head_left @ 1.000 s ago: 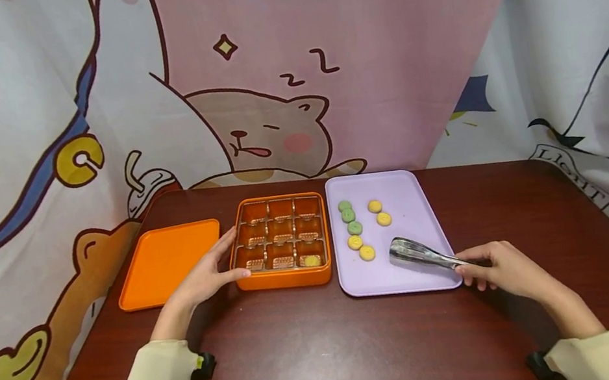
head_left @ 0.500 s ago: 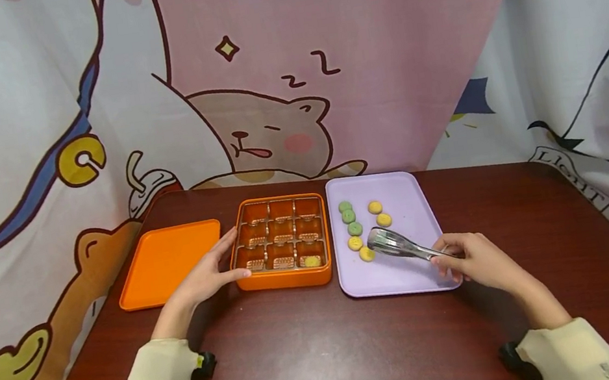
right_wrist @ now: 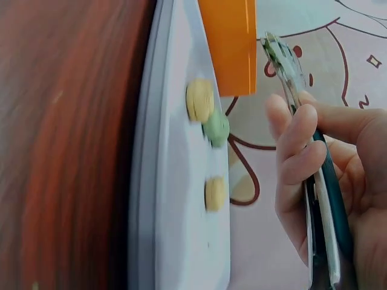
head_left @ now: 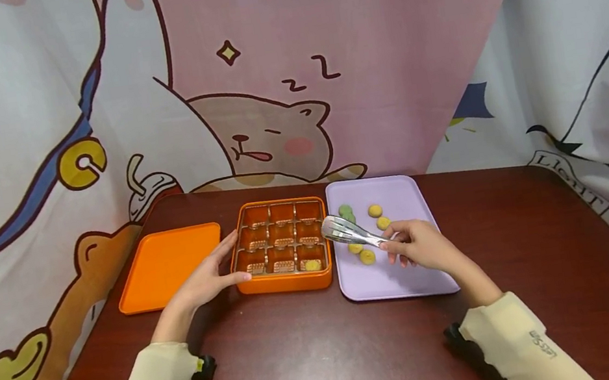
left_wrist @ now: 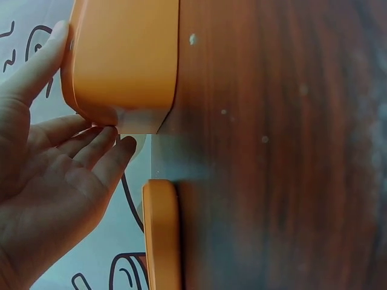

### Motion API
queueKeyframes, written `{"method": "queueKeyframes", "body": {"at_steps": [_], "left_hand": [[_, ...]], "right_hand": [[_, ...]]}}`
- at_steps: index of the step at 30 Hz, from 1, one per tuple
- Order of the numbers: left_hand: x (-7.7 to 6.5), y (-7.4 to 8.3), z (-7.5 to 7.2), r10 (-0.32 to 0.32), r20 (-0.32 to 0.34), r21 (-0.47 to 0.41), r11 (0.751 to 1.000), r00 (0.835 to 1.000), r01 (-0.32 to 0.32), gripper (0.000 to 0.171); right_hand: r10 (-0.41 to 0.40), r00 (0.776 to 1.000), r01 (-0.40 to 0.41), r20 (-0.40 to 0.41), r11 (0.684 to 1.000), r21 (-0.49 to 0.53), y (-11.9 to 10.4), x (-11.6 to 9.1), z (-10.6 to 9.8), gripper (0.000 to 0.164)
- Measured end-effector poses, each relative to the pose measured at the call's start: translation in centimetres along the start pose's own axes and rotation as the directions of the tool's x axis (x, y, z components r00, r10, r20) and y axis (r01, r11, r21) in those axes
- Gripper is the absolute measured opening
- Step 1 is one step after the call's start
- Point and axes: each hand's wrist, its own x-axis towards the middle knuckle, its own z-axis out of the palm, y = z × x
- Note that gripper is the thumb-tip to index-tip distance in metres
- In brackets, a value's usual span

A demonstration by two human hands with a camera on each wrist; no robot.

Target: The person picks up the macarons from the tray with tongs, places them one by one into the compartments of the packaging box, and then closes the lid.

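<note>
I see the right hand [head_left: 422, 246] gripping tongs [head_left: 346, 231] above the left edge of the lilac tray [head_left: 403, 280], the left hand [head_left: 207, 282], fingers extended, touching the orange box [head_left: 289, 283].

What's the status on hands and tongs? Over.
Left hand touching orange box. Right hand gripping tongs, held off purple tray. Tongs partly hide green cookies in head view; load unclear.

From above and behind the left hand [head_left: 203, 282] and right hand [head_left: 424, 246], the head view faces forward and down, well back. The left wrist view, turned sideways, looks low along the dark red-brown wooden worktop [left_wrist: 272, 145], close beside the left hand; the right wrist view looks close past the right hand across the rectangular lilac tray [right_wrist: 184, 241]. All three share the square orange box [head_left: 285, 283].
</note>
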Motion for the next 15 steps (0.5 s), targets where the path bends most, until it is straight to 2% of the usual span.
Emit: {"method": "queueKeyframes", "body": {"at_steps": [7,15], "left_hand": [[0.2,0.2,-0.2,0.01,-0.004,0.01,1.0,1.0,-0.01,0.093],[0.1,0.0,-0.2,0.007,-0.001,0.034,0.999,1.0,-0.007,0.094]], "right_hand": [[0.013,1.0,-0.013,0.007,1.0,0.028,-1.0,2.3,0.9,0.017],[0.02,0.999,-0.021,0.031,1.0,0.007,-1.9,3.2,1.0,0.017]]}}
